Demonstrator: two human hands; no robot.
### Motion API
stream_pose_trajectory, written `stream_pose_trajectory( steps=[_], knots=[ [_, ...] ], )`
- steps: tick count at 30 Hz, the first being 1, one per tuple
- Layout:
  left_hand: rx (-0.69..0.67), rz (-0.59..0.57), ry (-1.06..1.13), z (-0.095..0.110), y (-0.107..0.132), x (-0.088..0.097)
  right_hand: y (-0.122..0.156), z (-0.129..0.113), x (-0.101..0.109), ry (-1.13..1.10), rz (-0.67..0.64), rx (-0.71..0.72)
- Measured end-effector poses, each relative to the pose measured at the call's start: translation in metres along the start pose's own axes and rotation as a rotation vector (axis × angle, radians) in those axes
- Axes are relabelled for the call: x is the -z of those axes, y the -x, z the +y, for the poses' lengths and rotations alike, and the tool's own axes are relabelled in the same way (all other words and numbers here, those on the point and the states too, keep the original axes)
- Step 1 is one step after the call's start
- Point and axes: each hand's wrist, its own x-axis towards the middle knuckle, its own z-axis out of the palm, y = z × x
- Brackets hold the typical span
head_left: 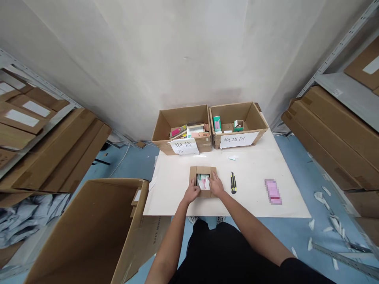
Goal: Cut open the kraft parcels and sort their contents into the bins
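presently, in the head view, the small box [203, 170] sits on the table [251, 169], left hand [192, 193] clasping its left wall, right hand [216, 186] with fingers down on the packets [203, 182] inside, grip not discernible. emptying appears in hand; a lift would need a firm pinch. knife [233, 183] just right, two labelled boxes [181, 118] behind; nothing obstructs.

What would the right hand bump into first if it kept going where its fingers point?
Probably the small packets inside the little open box: the right hand points into it and seems to touch them. Depth is hard to judge.
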Motion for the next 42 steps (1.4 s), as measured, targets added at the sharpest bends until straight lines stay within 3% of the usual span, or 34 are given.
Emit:
stream_pose_trajectory(
  steps=[4,7,10,17,20,23,24,26,28,30,36,42],
  knots=[
    [-0.046,-0.110,0.050,-0.015,0.007,0.003,-0.019,-0.015,0.017,0.100,-0.201,-0.104],
    [-0.065,-0.157,0.036,-0.020,0.012,-0.004,-0.033,-0.027,0.022,0.133,-0.180,-0.076],
    [-0.053,-0.124,0.050,-0.016,0.015,-0.014,-0.049,-0.032,0.021,0.133,-0.117,-0.088],
    [0.054,-0.026,0.066,0.001,0.018,-0.025,-0.081,-0.023,0.012,0.125,-0.282,-0.175],
    [0.068,0.002,0.043,0.005,0.020,-0.027,-0.069,-0.019,0.006,0.150,-0.108,-0.092],
    [0.055,0.020,0.038,0.006,0.021,-0.030,-0.043,-0.014,-0.002,0.197,0.095,0.114],
    [0.051,0.024,0.044,0.006,0.021,-0.030,-0.035,-0.013,-0.006,0.208,0.089,0.204],
    [0.044,0.029,0.058,0.005,0.020,-0.032,-0.022,-0.010,-0.012,0.239,-0.040,0.352],
    [0.033,0.033,0.067,0.004,0.020,-0.034,-0.016,-0.009,-0.018,0.294,-0.201,0.415],
    [0.016,0.039,0.074,0.002,0.019,-0.036,-0.016,-0.012,-0.021,0.353,-0.278,0.414],
    [0.000,0.051,0.121,-0.005,0.018,-0.043,-0.021,-0.025,-0.013,0.328,-0.240,0.409],
    [-0.002,0.074,0.175,-0.008,0.018,-0.047,-0.003,-0.023,0.010,0.187,-0.141,0.416]
  ],
)
